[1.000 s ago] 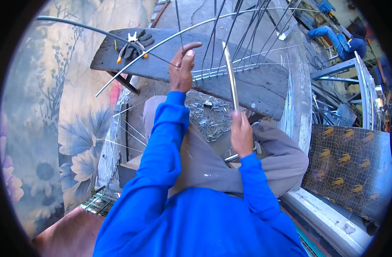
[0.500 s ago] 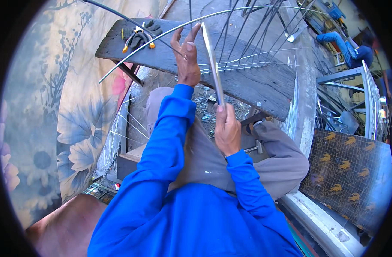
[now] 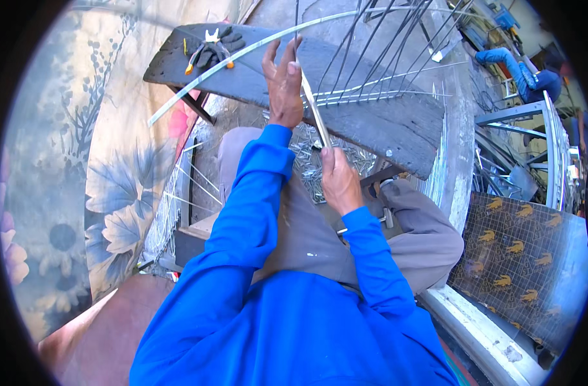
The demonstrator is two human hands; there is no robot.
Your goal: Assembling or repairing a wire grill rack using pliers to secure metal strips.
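Observation:
A silver metal bar (image 3: 315, 116) slants up from my right hand (image 3: 341, 182), whose fingers are wrapped round its lower end. The bar's upper end reaches beside my left hand (image 3: 285, 87). Raised at the near edge of a dark wooden bench, my left hand has its fingers bent against a thin dark rod (image 3: 297, 26); part of the grip is hidden. Above it, a long pale curved strip (image 3: 242, 53) arches across the bench. Several dark rods (image 3: 377, 48) fan upward to the right, their lower ends meeting pale straight strips (image 3: 380, 96).
On the bench (image 3: 397, 138), orange-handled pliers (image 3: 211, 37) lie with a dark glove (image 3: 231, 42). Short metal offcuts (image 3: 307, 154) litter the floor below. A floral cloth (image 3: 114, 212) hangs at left. A metal frame (image 3: 548, 141) and another person (image 3: 541, 83) are at right.
My right hand has moved slightly up and left, and the silver bar's top now sits lower. My left hand has shifted slightly right. A dark rod at upper left is now blurred.

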